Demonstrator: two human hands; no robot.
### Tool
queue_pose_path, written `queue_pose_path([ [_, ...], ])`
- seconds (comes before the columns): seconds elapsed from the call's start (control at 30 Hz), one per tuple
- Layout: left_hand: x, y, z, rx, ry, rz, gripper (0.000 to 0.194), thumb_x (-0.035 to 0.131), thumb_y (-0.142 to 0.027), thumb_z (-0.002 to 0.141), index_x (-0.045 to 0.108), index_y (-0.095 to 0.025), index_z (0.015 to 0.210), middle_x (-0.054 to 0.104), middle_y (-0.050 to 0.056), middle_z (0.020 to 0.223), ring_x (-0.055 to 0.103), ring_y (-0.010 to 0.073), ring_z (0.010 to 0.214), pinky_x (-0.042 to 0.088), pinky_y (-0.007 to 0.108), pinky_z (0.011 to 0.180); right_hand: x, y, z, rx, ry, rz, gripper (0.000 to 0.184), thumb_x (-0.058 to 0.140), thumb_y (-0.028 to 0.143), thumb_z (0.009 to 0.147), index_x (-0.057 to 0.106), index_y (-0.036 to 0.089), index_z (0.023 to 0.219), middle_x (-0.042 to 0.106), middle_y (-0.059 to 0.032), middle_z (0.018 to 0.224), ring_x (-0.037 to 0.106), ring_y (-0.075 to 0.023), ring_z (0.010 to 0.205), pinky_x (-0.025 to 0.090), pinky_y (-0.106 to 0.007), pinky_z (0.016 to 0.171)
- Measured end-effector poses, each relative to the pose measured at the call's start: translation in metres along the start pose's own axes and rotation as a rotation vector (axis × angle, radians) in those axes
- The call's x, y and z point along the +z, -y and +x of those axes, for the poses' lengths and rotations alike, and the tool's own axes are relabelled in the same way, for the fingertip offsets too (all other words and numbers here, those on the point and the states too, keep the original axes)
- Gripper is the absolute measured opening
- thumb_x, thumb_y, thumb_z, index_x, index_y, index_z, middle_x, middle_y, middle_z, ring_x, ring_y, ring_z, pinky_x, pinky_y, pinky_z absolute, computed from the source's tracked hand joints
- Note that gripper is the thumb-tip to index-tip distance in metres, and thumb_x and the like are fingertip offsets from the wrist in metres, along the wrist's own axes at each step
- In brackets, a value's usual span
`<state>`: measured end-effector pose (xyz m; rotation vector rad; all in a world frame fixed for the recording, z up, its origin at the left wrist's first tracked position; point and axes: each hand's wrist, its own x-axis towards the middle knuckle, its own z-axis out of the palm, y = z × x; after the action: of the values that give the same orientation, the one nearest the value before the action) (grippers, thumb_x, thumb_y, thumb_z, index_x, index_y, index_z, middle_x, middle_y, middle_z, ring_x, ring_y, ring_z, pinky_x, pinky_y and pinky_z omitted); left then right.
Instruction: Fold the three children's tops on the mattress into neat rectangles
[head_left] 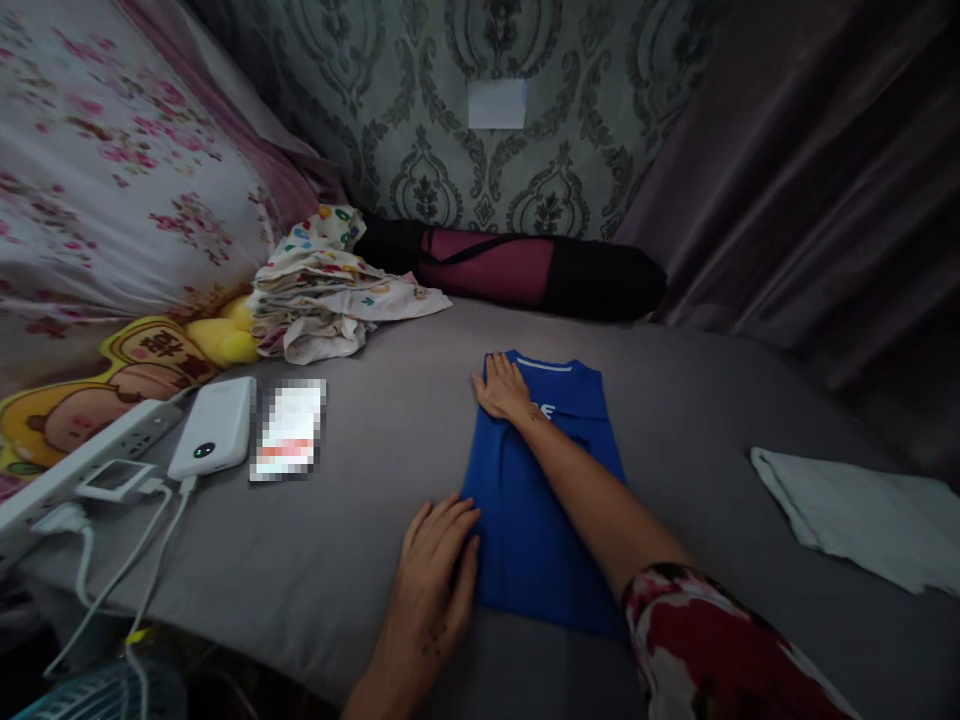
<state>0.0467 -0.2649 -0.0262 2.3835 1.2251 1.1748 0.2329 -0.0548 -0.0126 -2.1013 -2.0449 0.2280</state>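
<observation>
A blue T-shirt (544, 520) lies folded into a long panel on the grey sheet, its neckline at the far end and part of some white lettering showing. My right hand (501, 388) lies flat on the shirt's far left corner, fingers stretched out, and my forearm crosses over the cloth. Beside the shirt's lower left edge is my left hand (442, 555), palm down with its fingers extended. The fingertips reach the edge of the cloth; whether they press on it I cannot tell.
On the right lies a folded pale cloth (862, 510). To the left are a phone (291, 430), a white power bank (216, 425), a power strip (82, 465) with cables, and a plush pillow (112, 385). A clothes pile (322, 290) and a long bag (517, 268) lie along the back.
</observation>
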Motion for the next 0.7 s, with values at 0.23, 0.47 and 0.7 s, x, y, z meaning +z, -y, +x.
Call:
queue_pose_path([
  [0.23,-0.011,-0.005,0.002,-0.168,-0.070,-0.182,0.026,0.047,-0.016,0.093,0.060,-0.021,0.115,0.067,0.007,0.118,0.061,0.0202,0.114,0.045,0.043,0.104,-0.022,-0.002,-0.016,-0.033,0.051,0.125,0.063,0.016,0.040,0.100,0.023,0.003,0.151,0.019,-0.0147,0.158,0.013,-0.0237,0.147,0.009,-0.039,0.118],
  [0.47,-0.014,-0.003,0.000,-0.361,-0.055,-0.302,0.031,0.042,-0.018,0.093,0.061,-0.019,0.118,0.065,0.007,0.121,0.058,0.0198,0.116,0.044,0.038,0.105,-0.009,0.009,-0.052,0.025,0.058,0.021,0.069,0.023,0.045,0.098,0.020,0.000,0.150,0.015,-0.0166,0.159,0.009,-0.0256,0.147,0.005,-0.040,0.118],
  [0.7,-0.016,-0.002,-0.001,-0.405,-0.032,-0.313,0.034,0.038,-0.016,0.093,0.059,-0.018,0.120,0.065,0.008,0.119,0.059,0.0186,0.113,0.045,0.037,0.102,-0.012,0.008,-0.056,-0.010,0.027,0.023,0.065,0.025,0.041,0.098,0.024,0.001,0.149,0.020,-0.0160,0.158,0.014,-0.0247,0.146,0.007,-0.038,0.118],
])
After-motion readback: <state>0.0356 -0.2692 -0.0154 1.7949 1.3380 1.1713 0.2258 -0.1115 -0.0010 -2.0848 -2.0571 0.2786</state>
